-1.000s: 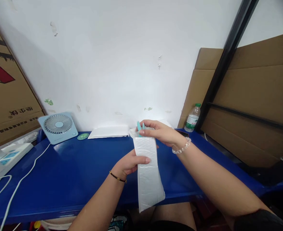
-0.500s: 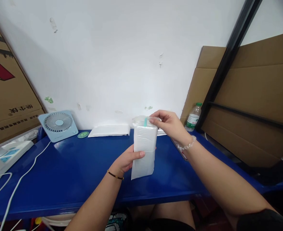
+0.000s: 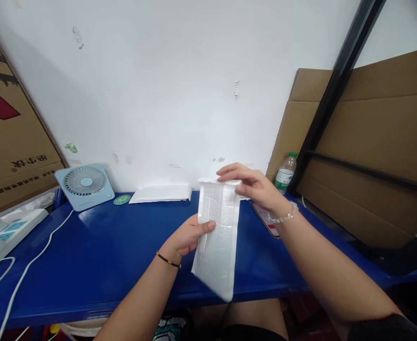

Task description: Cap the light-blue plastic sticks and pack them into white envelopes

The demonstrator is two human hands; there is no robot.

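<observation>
A white padded envelope (image 3: 218, 246) is held upright above the blue table (image 3: 130, 255). My left hand (image 3: 190, 235) grips its left edge, thumb on the front face and fingers hidden behind. At the envelope's top edge is my right hand (image 3: 249, 183), its thumb in front and its fingers over the top, closed on the upper right corner. The envelope's lower end tapers to a corner at the lower right. Whatever lies inside cannot be seen.
Along the wall lies a flat white envelope (image 3: 162, 193), with a green disc (image 3: 122, 200) and blue fan (image 3: 86, 183) left of it. A power strip (image 3: 13, 232) is far left. A phone (image 3: 266, 220) and bottle (image 3: 285, 173) stand or lie right.
The envelope now shows a longer face reaching lower, and the teal strip at its top is out of sight. My right hand has shifted slightly right and down, uncovering more of the phone.
</observation>
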